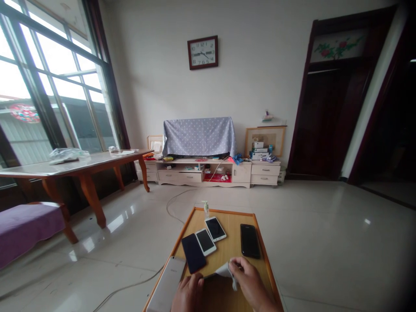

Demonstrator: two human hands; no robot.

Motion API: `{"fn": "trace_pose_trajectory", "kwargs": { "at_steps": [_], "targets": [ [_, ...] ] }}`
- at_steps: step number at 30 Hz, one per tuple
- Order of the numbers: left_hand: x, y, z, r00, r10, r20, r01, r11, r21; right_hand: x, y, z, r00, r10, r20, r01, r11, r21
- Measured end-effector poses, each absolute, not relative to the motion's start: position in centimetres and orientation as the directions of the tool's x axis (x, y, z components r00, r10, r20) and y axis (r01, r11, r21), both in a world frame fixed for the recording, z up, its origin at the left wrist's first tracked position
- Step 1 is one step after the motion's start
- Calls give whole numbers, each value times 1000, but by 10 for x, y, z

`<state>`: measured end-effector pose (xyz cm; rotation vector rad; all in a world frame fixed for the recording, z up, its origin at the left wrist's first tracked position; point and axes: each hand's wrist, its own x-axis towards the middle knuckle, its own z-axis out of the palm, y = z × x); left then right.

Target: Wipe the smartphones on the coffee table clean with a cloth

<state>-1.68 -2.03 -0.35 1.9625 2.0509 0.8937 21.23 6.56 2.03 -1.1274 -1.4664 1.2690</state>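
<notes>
On the small wooden table (224,216), my left hand (188,291) is closed around a thin, dark, flat object (209,275) seen nearly edge-on; its kind is hard to make out. My right hand (247,277) pinches a crumpled white cloth (224,270), which lies against that object and hangs down on one side. Beyond my left hand lies a dark blue phone (194,253), beside two white phones, one nearer (206,241) and one farther (216,229). A black phone (250,240) rests past my right hand. A white tablet-like device (167,284) lies along the left edge.
A clear pump bottle (206,209) stands at the table's far end. Cables (136,284) run across the tiled floor. Ahead is a low TV cabinet (242,173) with a cloth-covered screen (199,136). A larger table (107,161) and a purple-covered seat (30,232) are at left.
</notes>
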Motion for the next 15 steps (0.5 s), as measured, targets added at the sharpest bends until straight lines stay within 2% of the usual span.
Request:
{"fn": "trace_pose_trajectory", "kwargs": {
  "at_steps": [6, 9, 15],
  "targets": [
    [-21, -16, -16, -240, 910, 339, 804, -9, 594, 211, 68, 20, -268, 960, 85, 33, 97, -995],
    [-22, -15, -22, -182, 932, 312, 824, -28, 566, 209, 73, 14, -243, 967, 79, 18, 86, -996],
    [-25, -9, -36, -36, 935, 353, 870, -144, 471, 210, 83, 2, -139, 990, 10, 66, 19, -998]
  ]
}}
